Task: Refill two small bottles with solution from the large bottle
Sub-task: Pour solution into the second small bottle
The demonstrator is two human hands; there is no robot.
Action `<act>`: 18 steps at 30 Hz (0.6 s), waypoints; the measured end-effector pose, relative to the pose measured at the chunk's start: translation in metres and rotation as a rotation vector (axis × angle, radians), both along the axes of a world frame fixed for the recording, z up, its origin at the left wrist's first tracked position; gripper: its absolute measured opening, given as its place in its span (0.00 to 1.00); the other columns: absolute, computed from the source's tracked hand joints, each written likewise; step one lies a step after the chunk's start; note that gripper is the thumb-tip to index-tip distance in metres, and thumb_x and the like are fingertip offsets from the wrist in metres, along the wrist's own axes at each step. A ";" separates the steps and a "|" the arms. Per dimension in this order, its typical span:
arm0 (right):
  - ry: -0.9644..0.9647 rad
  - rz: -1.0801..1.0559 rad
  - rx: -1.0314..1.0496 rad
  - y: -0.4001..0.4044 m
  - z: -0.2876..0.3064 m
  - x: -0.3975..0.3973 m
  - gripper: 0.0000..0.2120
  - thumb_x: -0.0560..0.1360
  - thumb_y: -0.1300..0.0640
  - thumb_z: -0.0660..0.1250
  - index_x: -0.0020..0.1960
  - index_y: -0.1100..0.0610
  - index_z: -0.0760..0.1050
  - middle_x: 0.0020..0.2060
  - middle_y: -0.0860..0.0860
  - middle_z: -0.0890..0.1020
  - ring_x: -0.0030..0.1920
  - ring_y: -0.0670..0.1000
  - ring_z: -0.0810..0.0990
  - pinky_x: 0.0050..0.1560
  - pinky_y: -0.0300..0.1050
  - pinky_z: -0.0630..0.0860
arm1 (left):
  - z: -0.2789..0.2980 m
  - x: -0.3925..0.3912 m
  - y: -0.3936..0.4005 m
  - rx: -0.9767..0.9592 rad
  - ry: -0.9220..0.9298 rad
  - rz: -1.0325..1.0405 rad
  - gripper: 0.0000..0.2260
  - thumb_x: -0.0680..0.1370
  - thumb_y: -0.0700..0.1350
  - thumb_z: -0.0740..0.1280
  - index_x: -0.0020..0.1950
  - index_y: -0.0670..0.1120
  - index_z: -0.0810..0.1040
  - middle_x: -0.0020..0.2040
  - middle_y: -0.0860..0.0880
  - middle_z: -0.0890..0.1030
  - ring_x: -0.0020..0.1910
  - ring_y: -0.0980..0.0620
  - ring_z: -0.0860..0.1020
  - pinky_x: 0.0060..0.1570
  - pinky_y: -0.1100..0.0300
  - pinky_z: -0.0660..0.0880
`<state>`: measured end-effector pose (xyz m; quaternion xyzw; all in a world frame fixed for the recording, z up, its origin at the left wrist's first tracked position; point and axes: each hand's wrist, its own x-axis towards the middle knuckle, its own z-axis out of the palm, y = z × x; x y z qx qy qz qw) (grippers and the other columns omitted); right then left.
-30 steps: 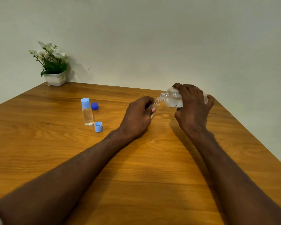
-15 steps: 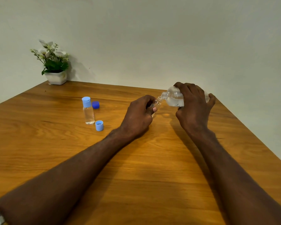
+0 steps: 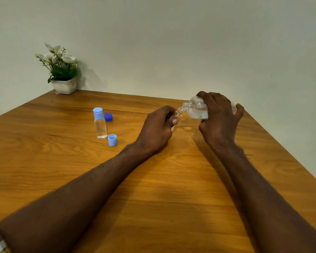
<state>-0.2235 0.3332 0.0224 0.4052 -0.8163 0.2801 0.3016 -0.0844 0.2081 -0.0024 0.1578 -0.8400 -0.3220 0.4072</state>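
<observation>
A little plant pot (image 3: 63, 86) with white flowers sat far back on the left of the wooden table (image 3: 44, 161), by the wall. It had no part in the job.

Next came a small bottle (image 3: 100, 125) that stood straight up with its light blue lid on. Clear liquid showed inside it, so this one looked filled and closed. A dark blue cap (image 3: 108, 117) lay just behind it, and a light blue cap (image 3: 112, 140) lay just in front of it, open side up. Both caps were off their bottles and waiting.

In the middle, the left hand (image 3: 156, 129) had its fingers curled round the second small bottle (image 3: 176, 116). Most of that bottle was hidden by the hand. Only its neck and a bit of its side showed, so how full it was could not be told.

On the right, the right hand (image 3: 218, 121) was wrapped over the big bottle (image 3: 197, 110) and held it tipped over, almost lying flat in the air. Its open mouth touched the mouth of the small bottle. Clear liquid sat in the low part of the big bottle.

So it seemed that one small bottle was done and the second was being filled. What looked left was to finish the pour, set the big bottle back up, and screw on the two caps. The light blue one most likely went on the small bottle and the dark blue one on the big bottle.
</observation>
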 end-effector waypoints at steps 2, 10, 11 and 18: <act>0.003 -0.003 -0.001 0.000 0.000 0.000 0.40 0.63 0.67 0.71 0.71 0.43 0.71 0.66 0.46 0.77 0.69 0.53 0.73 0.70 0.67 0.58 | 0.000 0.000 0.000 0.003 0.005 0.001 0.10 0.82 0.43 0.67 0.62 0.46 0.81 0.53 0.51 0.84 0.51 0.55 0.80 0.51 0.52 0.79; 0.005 0.002 -0.009 -0.001 -0.001 -0.001 0.40 0.62 0.67 0.71 0.71 0.43 0.71 0.65 0.46 0.78 0.69 0.53 0.73 0.70 0.68 0.59 | -0.001 -0.001 -0.001 0.009 0.009 -0.002 0.09 0.82 0.43 0.67 0.61 0.47 0.80 0.53 0.52 0.84 0.50 0.56 0.80 0.50 0.51 0.80; 0.004 0.002 -0.009 -0.001 -0.001 -0.001 0.40 0.63 0.67 0.71 0.71 0.43 0.71 0.65 0.46 0.78 0.69 0.53 0.73 0.70 0.68 0.59 | -0.002 -0.001 -0.001 0.011 0.011 -0.002 0.09 0.82 0.43 0.67 0.61 0.47 0.80 0.53 0.52 0.84 0.50 0.55 0.80 0.50 0.51 0.80; 0.002 0.007 -0.011 -0.001 -0.001 0.000 0.40 0.63 0.68 0.72 0.71 0.43 0.71 0.65 0.46 0.78 0.68 0.53 0.73 0.71 0.68 0.59 | -0.002 -0.002 -0.002 0.017 0.010 -0.002 0.09 0.82 0.44 0.68 0.62 0.46 0.80 0.53 0.51 0.84 0.51 0.55 0.80 0.50 0.52 0.80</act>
